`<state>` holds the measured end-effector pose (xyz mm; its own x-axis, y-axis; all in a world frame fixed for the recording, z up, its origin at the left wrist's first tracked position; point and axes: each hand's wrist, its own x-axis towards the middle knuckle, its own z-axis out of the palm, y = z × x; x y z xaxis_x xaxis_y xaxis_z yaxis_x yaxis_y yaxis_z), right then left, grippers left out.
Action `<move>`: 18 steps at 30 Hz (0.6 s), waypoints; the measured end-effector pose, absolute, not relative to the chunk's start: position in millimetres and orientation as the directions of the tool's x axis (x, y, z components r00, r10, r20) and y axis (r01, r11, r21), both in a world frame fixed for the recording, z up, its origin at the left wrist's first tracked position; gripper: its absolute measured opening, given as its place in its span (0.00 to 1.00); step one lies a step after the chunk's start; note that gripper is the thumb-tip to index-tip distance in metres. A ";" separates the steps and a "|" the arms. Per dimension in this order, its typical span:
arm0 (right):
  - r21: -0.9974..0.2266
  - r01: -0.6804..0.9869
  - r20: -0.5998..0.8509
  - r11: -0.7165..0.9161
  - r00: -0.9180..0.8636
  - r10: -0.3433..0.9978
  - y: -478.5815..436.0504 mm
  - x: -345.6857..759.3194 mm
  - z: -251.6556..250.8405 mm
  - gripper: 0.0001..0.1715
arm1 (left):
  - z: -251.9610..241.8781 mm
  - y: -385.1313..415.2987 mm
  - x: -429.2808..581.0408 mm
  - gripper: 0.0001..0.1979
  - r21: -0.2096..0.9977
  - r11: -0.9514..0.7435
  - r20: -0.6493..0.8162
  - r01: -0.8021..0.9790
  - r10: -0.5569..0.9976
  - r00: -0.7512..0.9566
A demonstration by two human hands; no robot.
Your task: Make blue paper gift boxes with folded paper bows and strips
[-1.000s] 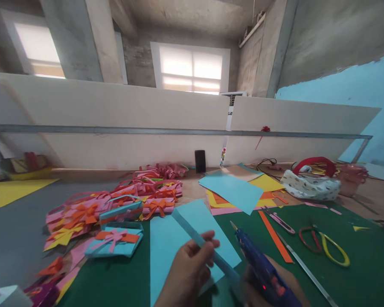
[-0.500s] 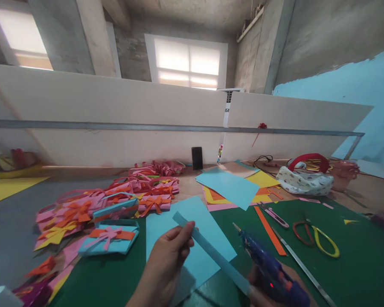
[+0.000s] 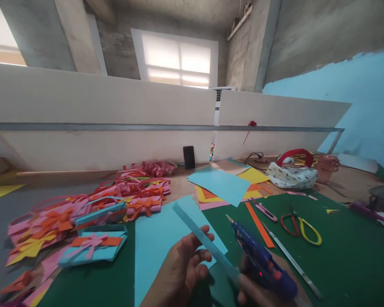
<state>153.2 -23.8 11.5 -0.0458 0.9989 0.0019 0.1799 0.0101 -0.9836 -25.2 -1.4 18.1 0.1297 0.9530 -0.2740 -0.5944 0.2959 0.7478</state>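
A narrow light-blue paper strip (image 3: 213,247) slants across the front of me. My left hand (image 3: 187,262) has its fingers curled loosely around the strip's middle, some of them apart. In my right hand (image 3: 259,283) is a blue glue gun (image 3: 262,260), its red light lit and its nozzle pointing up and left. The strip's lower end is at the fingertips of that same hand. Beneath my left hand lies a light-blue paper sheet (image 3: 156,238) on the green cutting mat (image 3: 336,268).
Left are blue paper bags (image 3: 96,247) with bows and a pile of pink ones (image 3: 115,194). Right lie an orange strip (image 3: 259,226), a pink cutter (image 3: 265,211), a metal ruler (image 3: 294,264) and scissors (image 3: 310,232). Behind are stacked paper sheets (image 3: 220,183), a phone (image 3: 189,157) and a patterned pouch (image 3: 292,177).
My left hand's pinch has loosened and its fingers have spread, sitting lower along the strip. The view has turned slightly right. The glue gun stays in my right hand.
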 end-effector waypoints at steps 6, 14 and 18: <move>-0.963 0.256 0.075 0.089 -0.063 0.995 -18.9 151.0 3.7 0.09 | 12.6 -5.4 -16.6 0.15 0.904 0.354 -0.313 -0.238 0.930 0.193; -0.838 0.467 0.278 0.283 -0.081 0.957 -18.6 148.5 3.5 0.16 | -5.3 -4.5 -10.1 0.19 0.839 0.395 -0.312 -0.375 0.912 0.265; -0.826 0.469 0.305 0.313 -0.096 0.948 -18.0 152.9 0.6 0.15 | -5.6 -2.9 -14.6 0.22 0.790 0.423 -0.354 -0.444 0.906 0.233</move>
